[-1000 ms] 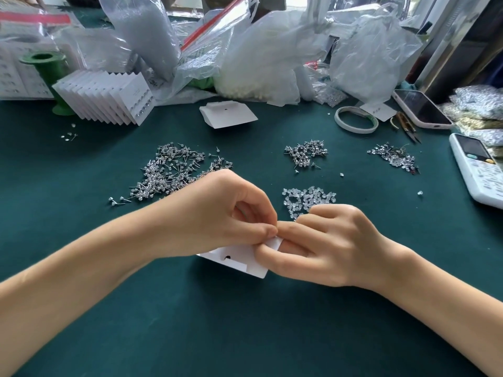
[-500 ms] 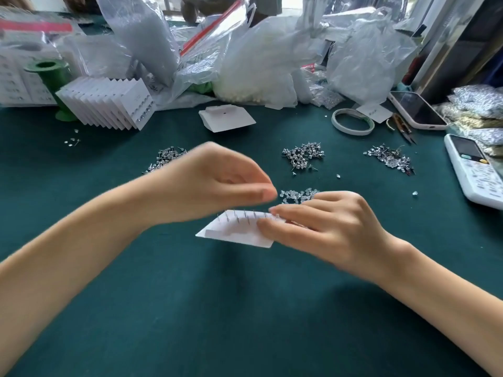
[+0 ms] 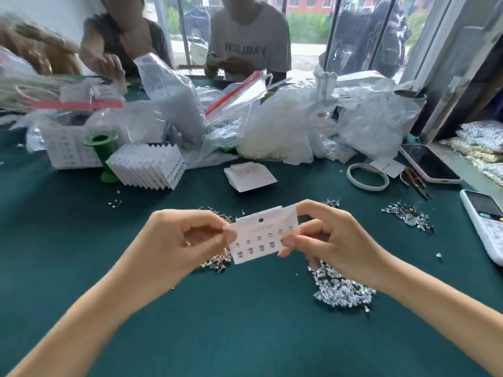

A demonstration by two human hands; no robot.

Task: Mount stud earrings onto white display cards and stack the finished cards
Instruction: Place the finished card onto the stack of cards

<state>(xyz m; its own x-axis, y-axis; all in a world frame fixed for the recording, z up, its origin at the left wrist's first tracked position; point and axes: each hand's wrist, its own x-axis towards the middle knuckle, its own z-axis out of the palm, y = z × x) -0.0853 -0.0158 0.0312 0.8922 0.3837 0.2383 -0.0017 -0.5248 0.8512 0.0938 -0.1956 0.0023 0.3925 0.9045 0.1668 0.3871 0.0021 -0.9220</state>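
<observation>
Card (image 3: 261, 235), white, apparently two stud rows, pinched at both ends by hands.

Table cloth (image 3: 245, 336) dark teal, plain. Display card (image 3: 262, 234) white with two rows of silvery studs and a dark dot near its top edge; stacked cards (image 3: 147, 170) white, spool (image 3: 102, 153) green. Zip bag (image 3: 234, 96) clear with a red strip; phone (image 3: 430, 164) black in a pale pink case.

Green table (image 3: 245, 336) bearing stud piles (image 3: 343, 289), card stack (image 3: 147, 170).
</observation>
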